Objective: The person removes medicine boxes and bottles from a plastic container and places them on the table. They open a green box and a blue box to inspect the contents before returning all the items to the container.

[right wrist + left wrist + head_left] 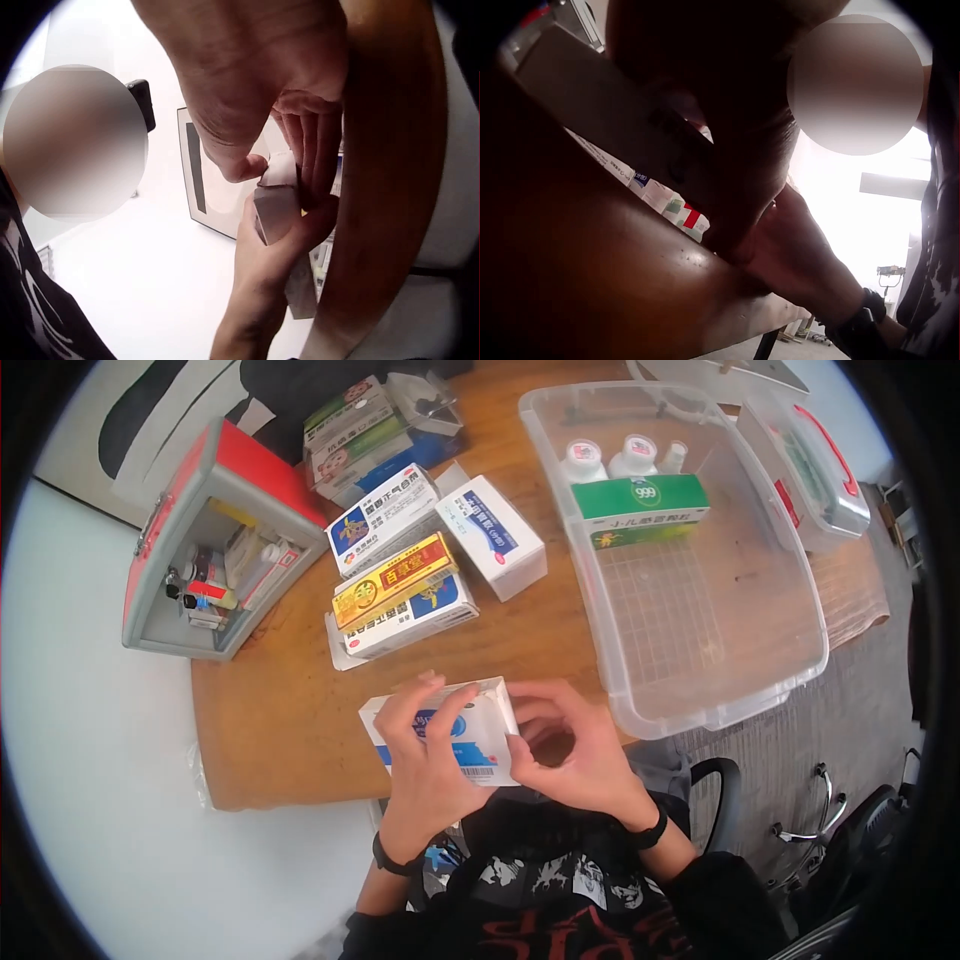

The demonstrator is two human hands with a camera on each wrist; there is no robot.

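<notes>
Above the table's front edge, a white and blue medicine box [485,732] is held in both hands. My left hand [425,785] grips it across its printed face, with fingers over the top edge. At the box's right end is my right hand [585,760]. The right wrist view shows its thumb and fingers pinching the small white end flap [281,166], which stands out from the box. In the left wrist view the box is dark and its print hardly shows.
Beyond the hands lie several medicine boxes [500,545], with a yellow box [395,582] on top. A red and grey first-aid case [265,475] stands left. To the right, a clear plastic bin [715,715] holds white bottles [632,458] and a green box [640,500]. A red-handled container [810,480] stands beyond.
</notes>
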